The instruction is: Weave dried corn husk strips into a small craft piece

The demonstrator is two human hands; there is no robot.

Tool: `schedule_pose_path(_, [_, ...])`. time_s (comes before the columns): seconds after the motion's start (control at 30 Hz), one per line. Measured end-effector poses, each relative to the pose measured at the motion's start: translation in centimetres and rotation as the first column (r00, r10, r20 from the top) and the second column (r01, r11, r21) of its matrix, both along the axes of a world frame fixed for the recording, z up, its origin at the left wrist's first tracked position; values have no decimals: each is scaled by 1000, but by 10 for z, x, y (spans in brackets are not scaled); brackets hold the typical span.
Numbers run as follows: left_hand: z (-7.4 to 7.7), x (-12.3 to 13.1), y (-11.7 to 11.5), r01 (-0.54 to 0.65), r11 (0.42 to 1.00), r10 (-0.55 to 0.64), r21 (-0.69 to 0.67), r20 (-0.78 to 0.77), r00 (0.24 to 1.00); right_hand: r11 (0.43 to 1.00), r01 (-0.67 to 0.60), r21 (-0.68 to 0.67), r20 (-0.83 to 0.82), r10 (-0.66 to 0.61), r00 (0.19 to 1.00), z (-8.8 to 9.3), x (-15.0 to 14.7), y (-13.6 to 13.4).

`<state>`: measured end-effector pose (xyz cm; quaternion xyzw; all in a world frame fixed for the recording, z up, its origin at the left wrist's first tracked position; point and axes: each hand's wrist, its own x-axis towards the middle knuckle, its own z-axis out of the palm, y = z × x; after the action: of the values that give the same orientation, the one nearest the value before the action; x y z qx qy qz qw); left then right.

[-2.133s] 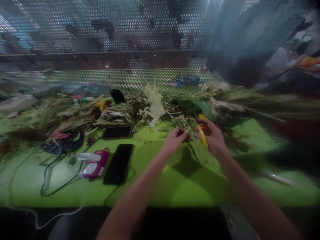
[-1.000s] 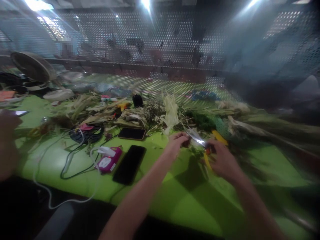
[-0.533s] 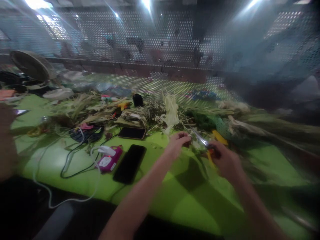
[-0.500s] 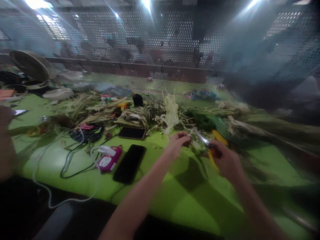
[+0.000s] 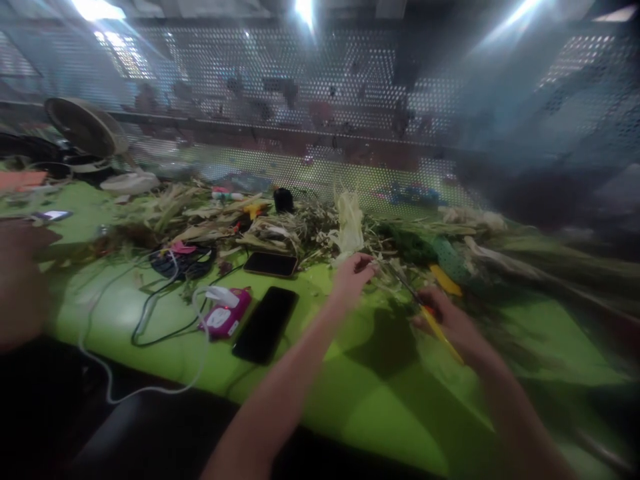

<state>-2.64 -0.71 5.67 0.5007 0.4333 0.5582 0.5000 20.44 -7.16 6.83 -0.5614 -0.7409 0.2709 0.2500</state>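
Note:
My left hand (image 5: 354, 272) is over the green tabletop, its thumb and fingers pinched together; what is between them is too small and blurred to name. Just behind its fingers a pale, frayed corn husk (image 5: 350, 223) stands up; whether the hand touches it I cannot tell. To the right, my right hand (image 5: 445, 317) is closed around yellow-handled scissors (image 5: 445, 339). Their thin metal blade points up and left, toward the left hand. A yellow piece (image 5: 446, 280) lies on the table behind the right hand.
Dry husks and leaves (image 5: 200, 217) are heaped along the back, beneath a perforated metal screen (image 5: 300, 107). Two phones (image 5: 266, 325) and a magenta power strip (image 5: 227, 313) with cables lie left of my arms. Another person's hand (image 5: 23, 267) is at the left edge.
The scissors have turned in my right hand: the blade looks thinner now and the yellow handle shows below the fingers. The whole view has shifted slightly. My left hand stays pinched near the husk.

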Motion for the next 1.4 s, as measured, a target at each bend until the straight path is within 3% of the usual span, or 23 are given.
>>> schedule_pose_path(0.27, [6,1,-3,-13,999,15,35,-62,998,995,-73,-63,-100,67,993,-9,6,4])
schedule_pose_path(0.43, [6,2,-5,35,996,-20,84,-176,984,995,-38,-97,-129,26,991,-11,6,5])
schedule_pose_path(0.83, [8,4,-10,59,985,0,160,-345,939,999,-22,-35,-112,18,994,-22,8,10])
schedule_pose_path(1.4, [1,3,-5,69,994,-44,89,-255,966,991,52,-126,-161,-72,984,-1,-4,1])
